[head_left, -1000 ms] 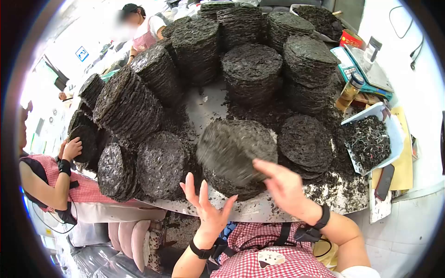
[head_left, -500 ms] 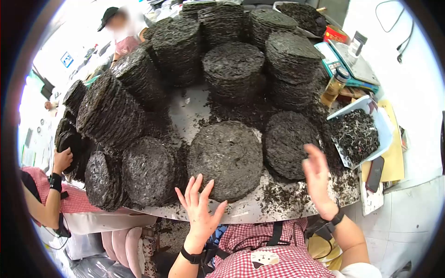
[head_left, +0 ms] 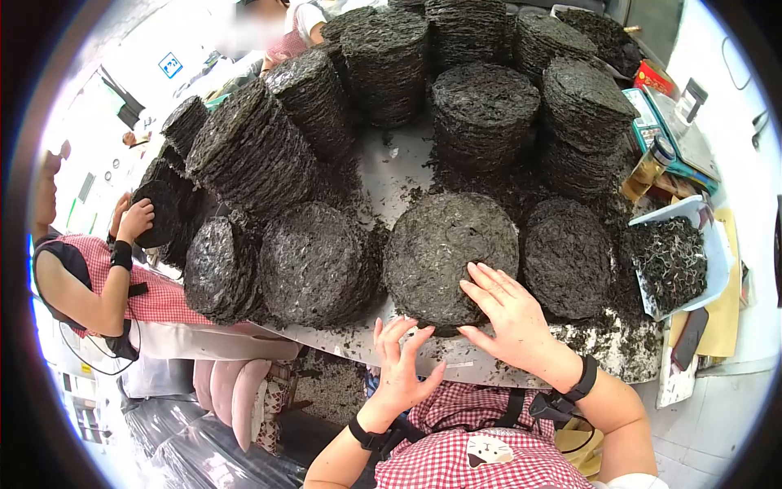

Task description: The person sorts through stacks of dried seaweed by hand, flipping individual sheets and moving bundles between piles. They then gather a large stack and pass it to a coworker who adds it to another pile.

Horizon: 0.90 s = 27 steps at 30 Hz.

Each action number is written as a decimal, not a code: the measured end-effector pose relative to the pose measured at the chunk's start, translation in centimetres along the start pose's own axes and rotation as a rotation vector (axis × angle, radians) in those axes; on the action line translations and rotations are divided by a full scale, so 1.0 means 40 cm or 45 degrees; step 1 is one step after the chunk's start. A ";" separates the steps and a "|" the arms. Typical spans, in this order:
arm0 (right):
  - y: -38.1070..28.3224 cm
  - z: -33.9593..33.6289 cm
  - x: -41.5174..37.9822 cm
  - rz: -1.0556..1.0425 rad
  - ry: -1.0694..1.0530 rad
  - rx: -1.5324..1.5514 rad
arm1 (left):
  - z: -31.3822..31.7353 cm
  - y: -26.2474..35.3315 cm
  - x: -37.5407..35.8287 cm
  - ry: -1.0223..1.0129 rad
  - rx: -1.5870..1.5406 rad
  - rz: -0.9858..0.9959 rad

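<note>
One pale table (head_left: 395,167) takes up most of the scene. On it I count at least seven tall stacks (head_left: 383,69) of dark round sheets, with more partly hidden at the back. Four low piles stand along the near edge: one leaning pile (head_left: 218,269) on the left, one broad pile (head_left: 316,265) next to it, the middle pile (head_left: 448,244) right in front of the wearer, and one right-hand pile (head_left: 568,259) just beside that. At least two other people are near: one person (head_left: 106,269) on the left with a hand on a dark stack, and one person (head_left: 293,37) at the back, partly out of view.

On the right side there is one scale (head_left: 692,147), one light blue bin (head_left: 718,269) of dark shreds too many to count, one yellow envelope (head_left: 727,314), one red box (head_left: 654,77), two jars (head_left: 649,169) and one phone (head_left: 691,336).

The right hand (head_left: 509,314) lies palm down over the near right part of the middle pile, fingers straight and close together, thumb spread out toward the near rim. The left hand (head_left: 399,379) is palm up before the same pile, wide, fingers bent and thumb well apart, gripping nothing; its fingertips are at the near rim, though I cannot tell whether they touch. Each wrist has one black band (head_left: 582,376).
</note>
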State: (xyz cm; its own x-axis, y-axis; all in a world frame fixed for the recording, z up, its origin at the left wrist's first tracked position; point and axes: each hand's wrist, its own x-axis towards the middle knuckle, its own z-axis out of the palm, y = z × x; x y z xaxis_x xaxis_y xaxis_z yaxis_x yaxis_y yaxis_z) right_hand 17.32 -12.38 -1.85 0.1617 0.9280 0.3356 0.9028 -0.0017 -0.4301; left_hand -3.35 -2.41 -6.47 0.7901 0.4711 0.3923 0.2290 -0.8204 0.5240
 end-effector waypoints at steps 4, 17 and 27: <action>-0.018 -0.008 0.010 0.019 0.010 -0.036 | 0.021 -0.004 -0.006 -0.020 0.004 0.040; -0.033 0.024 0.010 -0.178 0.121 -0.252 | 0.038 -0.009 -0.005 0.086 -0.008 0.056; 0.136 -0.132 -0.109 0.747 1.215 1.027 | 0.022 0.002 0.000 0.027 0.100 0.032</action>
State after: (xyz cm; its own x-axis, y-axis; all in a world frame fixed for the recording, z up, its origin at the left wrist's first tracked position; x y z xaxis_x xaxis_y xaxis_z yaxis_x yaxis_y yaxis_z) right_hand 23.63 -18.40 -1.21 0.9381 0.2535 0.2362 0.1824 0.2184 -0.9587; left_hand -2.83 -2.75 -7.08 0.7841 0.4562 0.4209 0.2539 -0.8545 0.4531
